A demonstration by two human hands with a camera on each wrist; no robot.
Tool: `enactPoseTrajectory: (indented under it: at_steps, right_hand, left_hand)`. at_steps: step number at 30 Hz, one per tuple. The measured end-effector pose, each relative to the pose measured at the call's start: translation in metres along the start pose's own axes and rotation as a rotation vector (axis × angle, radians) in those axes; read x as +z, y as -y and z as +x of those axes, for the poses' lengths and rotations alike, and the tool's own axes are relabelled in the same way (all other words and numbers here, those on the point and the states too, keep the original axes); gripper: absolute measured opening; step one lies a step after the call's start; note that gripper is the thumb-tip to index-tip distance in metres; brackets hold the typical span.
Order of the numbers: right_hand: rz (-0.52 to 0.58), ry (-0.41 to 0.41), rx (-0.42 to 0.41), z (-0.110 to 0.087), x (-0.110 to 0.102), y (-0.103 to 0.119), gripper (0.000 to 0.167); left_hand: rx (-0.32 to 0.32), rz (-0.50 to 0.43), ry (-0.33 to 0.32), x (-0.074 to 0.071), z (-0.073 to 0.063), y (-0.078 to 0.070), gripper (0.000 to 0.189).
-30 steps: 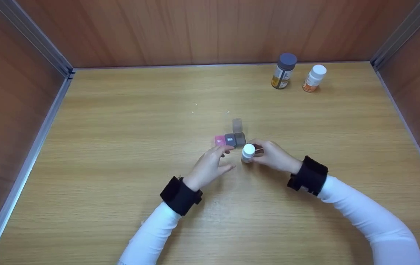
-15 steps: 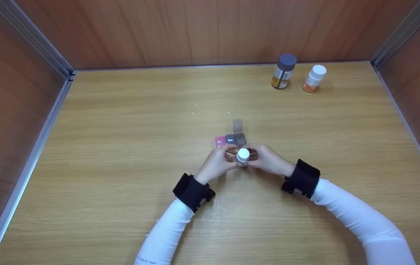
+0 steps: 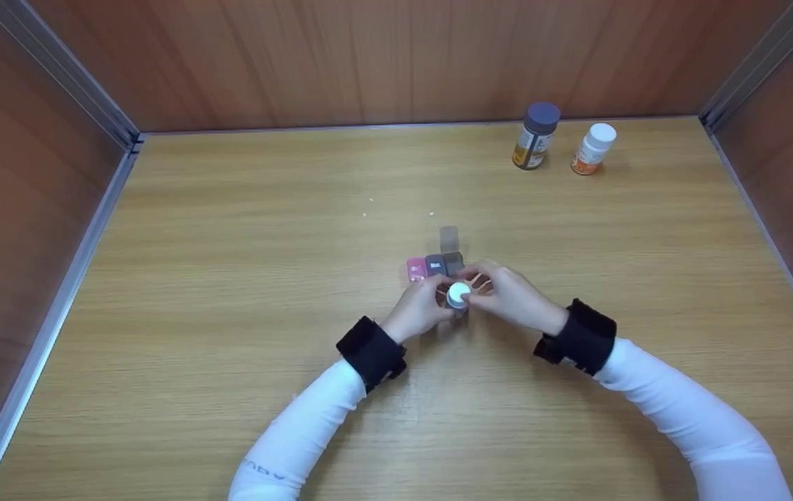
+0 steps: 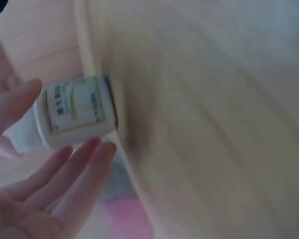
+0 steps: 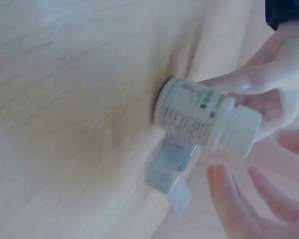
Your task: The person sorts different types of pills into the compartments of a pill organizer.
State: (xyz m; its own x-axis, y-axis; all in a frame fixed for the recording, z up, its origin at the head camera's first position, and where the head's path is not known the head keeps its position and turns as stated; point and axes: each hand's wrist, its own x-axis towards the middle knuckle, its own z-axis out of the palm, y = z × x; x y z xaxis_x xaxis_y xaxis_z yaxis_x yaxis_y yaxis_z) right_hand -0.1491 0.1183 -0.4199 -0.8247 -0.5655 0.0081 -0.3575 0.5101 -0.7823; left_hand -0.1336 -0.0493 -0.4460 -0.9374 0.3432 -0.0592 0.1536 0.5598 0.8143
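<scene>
Bottle (image 5: pixel 192 112) within left grip (image 3: pixel 419 309)

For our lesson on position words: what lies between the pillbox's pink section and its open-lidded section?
A blue-grey section sits there, as the head view shows.

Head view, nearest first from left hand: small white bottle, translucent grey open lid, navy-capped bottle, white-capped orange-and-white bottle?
1. Small white bottle: in left hand.
2. Translucent grey lid: beyond it, slightly right.
3. Navy-capped bottle: far back, right of centre.
4. Orange-and-white bottle: far back, farther right.
</scene>
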Motion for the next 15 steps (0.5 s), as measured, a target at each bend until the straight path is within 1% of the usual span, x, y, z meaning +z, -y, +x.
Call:
enactPoseTrajectory:
  at_steps: [4, 8, 12, 15]
  right_hand:
    - [-0.123, -0.081, 0.003, 0.0, 0.01, 0.005, 0.03]
    - [-0.193, -0.149, 0.007, 0.001, 0.019, 0.007, 0.027]
    - [-0.217, -0.19, 0.012, 0.002, 0.023, 0.008, 0.026]
    - [-0.187, -0.204, 0.017, 0.002, 0.023, 0.008, 0.024]
  left_hand:
    - [0.006, 0.084, -0.015, 0.004, 0.004, -0.002, 0.036]
    - [-0.01, 0.113, -0.012, 0.007, 0.008, -0.004, 0.034]
    - [0.001, 0.121, -0.005, 0.008, 0.011, -0.004, 0.033]
    - [0.031, 0.122, -0.004, 0.006, 0.012, -0.003, 0.03]
